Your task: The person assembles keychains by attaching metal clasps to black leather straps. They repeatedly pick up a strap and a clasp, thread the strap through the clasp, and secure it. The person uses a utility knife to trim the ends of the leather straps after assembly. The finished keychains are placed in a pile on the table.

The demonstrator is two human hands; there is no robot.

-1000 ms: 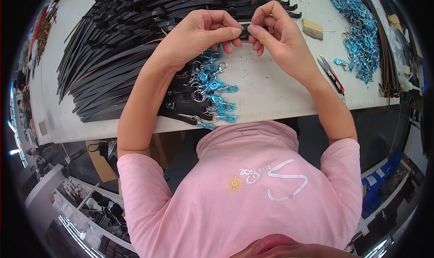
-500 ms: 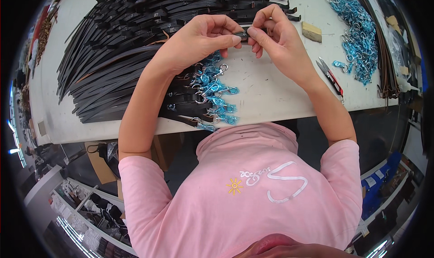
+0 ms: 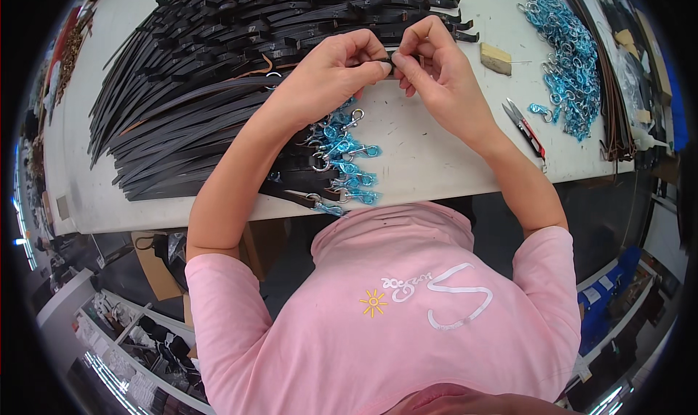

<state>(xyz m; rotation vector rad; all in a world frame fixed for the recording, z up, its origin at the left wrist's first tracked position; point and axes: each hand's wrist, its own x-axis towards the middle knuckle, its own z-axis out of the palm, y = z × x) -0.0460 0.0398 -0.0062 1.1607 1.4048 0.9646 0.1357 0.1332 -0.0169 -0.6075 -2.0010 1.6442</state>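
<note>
Over the far middle of the table, my left hand (image 3: 340, 72) and my right hand (image 3: 435, 72) meet with thumbs and fingers pinched together. Between them is a small dark piece of black strap (image 3: 390, 64), mostly covered by the fingertips; both hands grip it. To the left spreads a thick layer of long black straps (image 3: 174, 135), their folded ends pointing right. Below my left wrist, several metal snap hooks in blue film (image 3: 342, 149) hang on the ends of the nearer straps. A loose metal ring (image 3: 273, 74) shows beside my left forearm.
A yellowish block (image 3: 496, 58) with a thin needle-like pin lies right of my right hand. Red-handled snips (image 3: 525, 130) lie open nearer the front edge. A heap of blue-wrapped snap hooks (image 3: 567, 66) and a bundle of brown straps (image 3: 618, 124) line the right side.
Both hands have drawn slightly closer together, and the dark piece between them shows less. A metal ring beside my left forearm has come into sight.
</note>
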